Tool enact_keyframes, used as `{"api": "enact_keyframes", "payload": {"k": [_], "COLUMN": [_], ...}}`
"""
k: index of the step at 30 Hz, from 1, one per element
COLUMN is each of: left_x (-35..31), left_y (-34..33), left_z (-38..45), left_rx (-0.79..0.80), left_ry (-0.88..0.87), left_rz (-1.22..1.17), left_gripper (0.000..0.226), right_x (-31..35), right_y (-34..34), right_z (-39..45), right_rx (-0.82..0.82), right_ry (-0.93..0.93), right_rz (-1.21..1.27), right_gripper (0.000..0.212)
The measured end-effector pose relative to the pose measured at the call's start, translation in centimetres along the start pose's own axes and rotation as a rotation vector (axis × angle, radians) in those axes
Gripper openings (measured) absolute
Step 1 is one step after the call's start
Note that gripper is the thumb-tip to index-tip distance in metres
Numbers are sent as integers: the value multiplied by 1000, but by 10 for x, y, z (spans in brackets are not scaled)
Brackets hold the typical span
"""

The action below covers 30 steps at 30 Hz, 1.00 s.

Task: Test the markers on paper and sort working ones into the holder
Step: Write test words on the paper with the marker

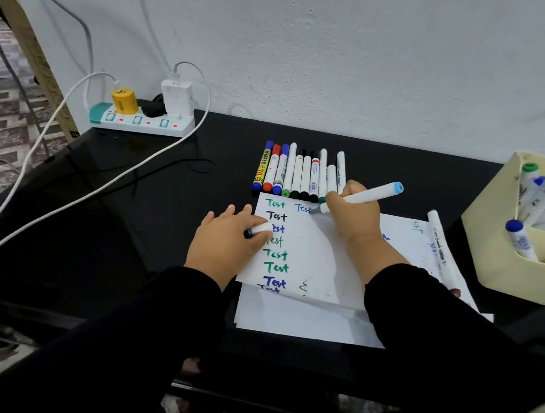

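Right hand (352, 212) grips a white marker with a light blue end (367, 194), fingers curled round the barrel; tip is down on the top sheet of paper (312, 259), at the end of a second "Test" written in blue-green on the top line. Barrel slants up and to the right.

Left hand (229, 240) rests on the left edge of the same sheet, fingers mostly straight and spread on the counter (131, 223). A white marker cap with a dark end (258, 230) sits pinched between thumb and forefinger.

The sheet carries a column of "Test" words down its left side, in green, black, blue and teal. More white sheets lie under it.

Row of markers (299, 173) lies side by side just beyond the top edge of the paper, caps toward the person: one yellow-bodied, the rest white with blue, red, green or black caps. The right hand overlaps the right end of the row.

One white marker (441, 247) lies alone along the right edge of the paper.

Cream holder (497, 265) stands at the counter's right, near the wall; several white markers with blue and green caps (540, 194) lean inside it.

Power strip (141, 120) at the counter's back left, with a yellow plug, a white charger and white cables.
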<state>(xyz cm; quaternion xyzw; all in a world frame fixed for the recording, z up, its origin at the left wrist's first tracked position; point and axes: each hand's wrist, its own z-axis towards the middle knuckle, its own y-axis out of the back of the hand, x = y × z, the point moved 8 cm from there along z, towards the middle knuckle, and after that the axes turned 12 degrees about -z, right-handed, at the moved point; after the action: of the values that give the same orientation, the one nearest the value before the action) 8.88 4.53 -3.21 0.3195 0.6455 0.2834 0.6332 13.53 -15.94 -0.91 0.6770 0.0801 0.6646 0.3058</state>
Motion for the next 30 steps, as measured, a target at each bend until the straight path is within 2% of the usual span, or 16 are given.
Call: {"api": "enact_keyframes", "payload": {"k": [6,11,15,17,18,20,22,23,30], "left_x": [0,0,-5,-15,-23,-36,-49,-56,-87], "left_y": [0,-2,0,9,16,28,33,35,47], "left_z": [0,-1,-1,-4,-8,-21,-38,-46,-83], "left_rx": [8,42,136,129,95,34,64,93,202], "left_ry": [6,22,52,32,14,-10,-27,-38,-123], "left_rz": [-7,23,113,134,72,-237,-574,-658,-728], "left_gripper": [41,44,46,46,46,42,37,36,27], "right_x": [-7,-6,-10,-8,-6,4,18,27,64], "right_y": [10,17,25,30,33,40,48,52,74], "right_z": [0,-18,-44,-56,-60,-68,-75,-78,-106], "right_rx": [56,204,200,191,186,181,180,177,153], "right_ry": [-154,-301,-422,-436,-434,-403,-323,-273,-47], "right_rz": [226,209,303,367,404,492,563,578,496], "right_gripper": [34,31,28,29,30,31,29,29,38]}}
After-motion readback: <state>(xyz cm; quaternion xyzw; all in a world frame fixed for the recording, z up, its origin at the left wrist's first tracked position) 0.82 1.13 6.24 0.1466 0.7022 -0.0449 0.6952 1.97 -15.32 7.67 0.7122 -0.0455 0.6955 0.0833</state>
